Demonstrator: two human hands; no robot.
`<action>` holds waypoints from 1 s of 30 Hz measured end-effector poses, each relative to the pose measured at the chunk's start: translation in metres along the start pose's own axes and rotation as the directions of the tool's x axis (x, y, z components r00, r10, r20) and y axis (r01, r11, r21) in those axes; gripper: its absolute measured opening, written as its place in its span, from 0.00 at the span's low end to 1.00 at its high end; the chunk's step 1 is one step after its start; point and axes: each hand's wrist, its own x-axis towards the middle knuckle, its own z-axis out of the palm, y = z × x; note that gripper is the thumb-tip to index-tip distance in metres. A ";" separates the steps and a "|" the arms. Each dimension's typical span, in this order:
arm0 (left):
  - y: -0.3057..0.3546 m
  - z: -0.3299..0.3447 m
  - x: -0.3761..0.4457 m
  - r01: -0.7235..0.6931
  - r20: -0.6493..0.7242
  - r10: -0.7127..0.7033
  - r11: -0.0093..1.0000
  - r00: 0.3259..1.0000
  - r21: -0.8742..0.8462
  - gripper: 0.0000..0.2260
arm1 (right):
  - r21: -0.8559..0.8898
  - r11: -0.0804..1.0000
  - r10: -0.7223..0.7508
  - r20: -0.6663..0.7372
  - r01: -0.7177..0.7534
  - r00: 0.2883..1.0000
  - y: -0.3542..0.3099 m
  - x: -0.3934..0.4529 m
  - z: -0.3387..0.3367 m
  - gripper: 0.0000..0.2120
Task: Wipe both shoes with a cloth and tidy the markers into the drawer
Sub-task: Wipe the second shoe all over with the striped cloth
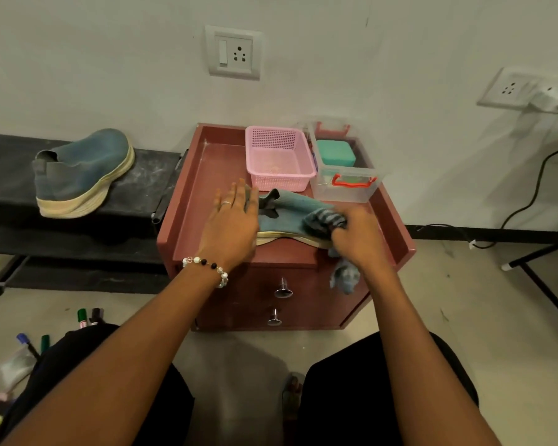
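A blue shoe (287, 214) with a cream sole lies on top of the reddish-brown drawer cabinet (187, 201). My left hand (231, 225) rests on its heel end with straight fingers. My right hand (358, 236) grips a grey-blue striped cloth (324, 220) against the shoe's toe end; a tail of the cloth hangs over the cabinet's front. The second blue shoe (81, 175) stands on a black low rack at the left. Several markers (86, 317) lie on the floor at the lower left. Both drawers (282, 289) are closed.
A pink basket (279, 159) and a clear plastic box (345, 169) with a teal item stand at the back of the cabinet top. The black rack (155, 175) adjoins the cabinet's left side. A cable and a black frame (541, 284) are at the right.
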 end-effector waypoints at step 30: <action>0.011 0.011 0.001 -0.181 0.130 0.145 0.925 0.981 0.335 0.33 | -0.608 0.790 0.015 0.151 0.081 0.988 0.020 -0.002 0.043 0.27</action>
